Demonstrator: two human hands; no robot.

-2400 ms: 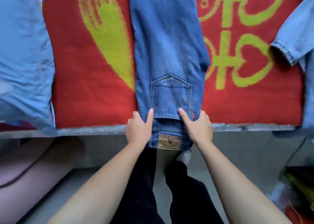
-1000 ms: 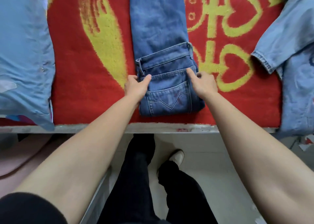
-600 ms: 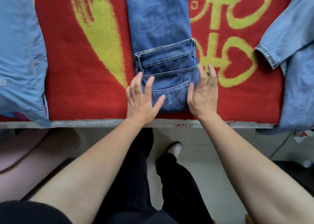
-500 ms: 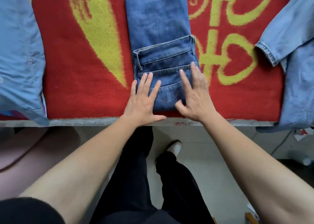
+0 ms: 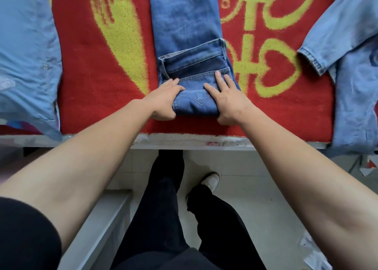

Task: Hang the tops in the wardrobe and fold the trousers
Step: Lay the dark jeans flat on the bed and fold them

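Far left, a light-blue shirt (image 5: 26, 54) lies flat on the worktop (image 5: 184, 141) with its near corner hanging over the front edge; it is not yet hung. Beside it a red and yellow pile blanket (image 5: 86, 89) covers the surface. At centre your left hand (image 5: 163, 100) grips the left edge of the folded end of the jeans (image 5: 184, 24), fingers (image 5: 174, 83) curled over the top layer and the thumb at the near fold. The jeans lie lengthwise down the middle of the blanket, waistband end turned over onto the legs, back pocket uppermost, the legs running away out of view. Your right hand (image 5: 229, 100) lies flat on the right side of the same fold, its fingers straight and spread, pressing rather than clasping. Assessment: denim is heavy for cloth and fairly stiff, bulky at the waistband and seams, so the fold will likely spring open if released without pressure. It is neither fragile nor slippery, and the pile beneath will drag against it, so lift rather than slide. Take hold at both side edges of the folded bundle, through all layers. Far right, a denim shirt (image 5: 347, 50) lies spread, a cuffed sleeve pointing inward, well apart from the jeans.
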